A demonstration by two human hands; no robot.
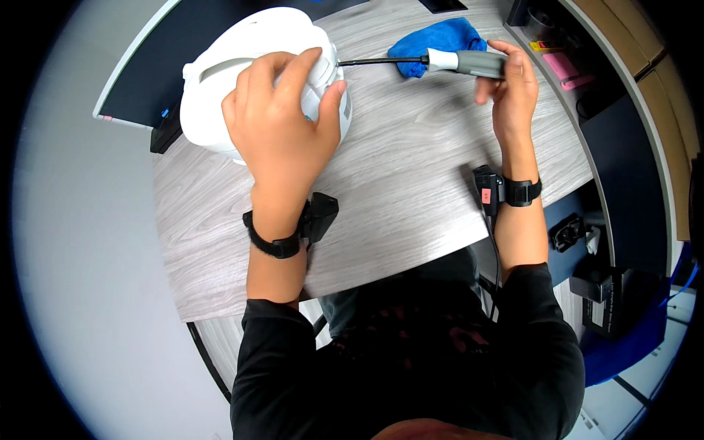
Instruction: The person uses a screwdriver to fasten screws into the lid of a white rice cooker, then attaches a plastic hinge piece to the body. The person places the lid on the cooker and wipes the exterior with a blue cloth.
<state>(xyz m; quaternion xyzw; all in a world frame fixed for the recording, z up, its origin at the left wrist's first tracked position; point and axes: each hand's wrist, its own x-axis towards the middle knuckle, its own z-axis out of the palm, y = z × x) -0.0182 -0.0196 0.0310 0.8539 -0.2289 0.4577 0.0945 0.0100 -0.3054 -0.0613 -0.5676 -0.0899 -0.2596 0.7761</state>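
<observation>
A white rounded appliance (209, 117) with a loop-like handle, possibly a rice cooker, stands at the far left of the desk. My left hand (282, 117) lies over its right part, thumb and fingers curved against the shell, holding it. In my right hand (513, 84) is a screwdriver (444, 61) with a grey and white handle, gripped at the handle's end. Its black shaft points left, level, and the tip meets the appliance's side between my left thumb and index finger. The screw or hole at the tip is too small to make out.
A crumpled blue cloth (444, 37) lies behind the screwdriver on the grey wood-grain desk (396, 191). Along the right runs a shelf unit with a pink item (565, 70) and a clear cup (540, 23). Each wrist carries a strapped black device; a cable hangs from the right one (487, 191).
</observation>
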